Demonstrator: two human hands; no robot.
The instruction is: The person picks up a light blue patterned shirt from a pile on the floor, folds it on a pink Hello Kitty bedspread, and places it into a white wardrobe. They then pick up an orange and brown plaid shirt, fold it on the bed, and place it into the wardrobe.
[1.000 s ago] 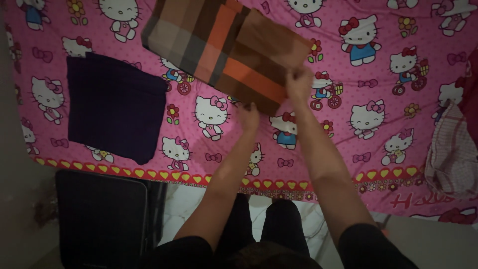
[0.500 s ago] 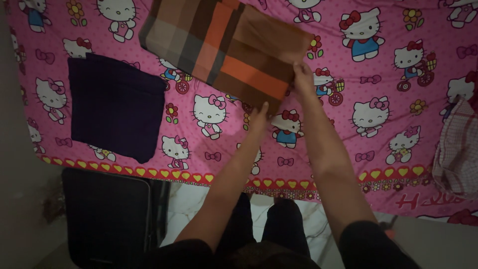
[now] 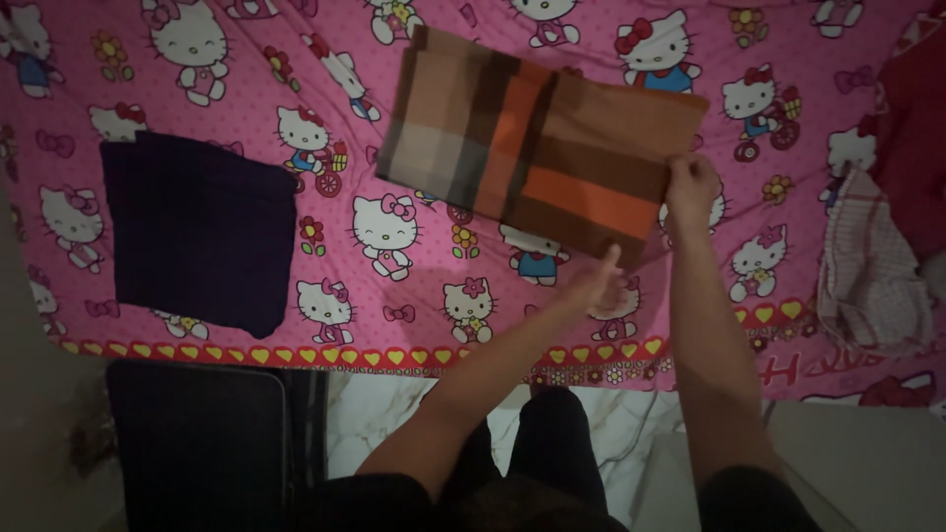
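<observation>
While flat on the pink sheet (image 3: 197,59): striped cloth (image 3: 537,148), right hand (image 3: 690,187) pinching, left hand (image 3: 596,281) open.

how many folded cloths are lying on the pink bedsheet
2: the brown-orange checked cloth at top centre by both hands, and the dark purple cloth at left. A crumpled checked garment lies right, unfolded.

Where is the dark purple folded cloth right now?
In the head view, the purple cloth lies flat on the pink sheet at the left, apart from the plaid cloth and both hands, just above the sheet's near edge.
</observation>
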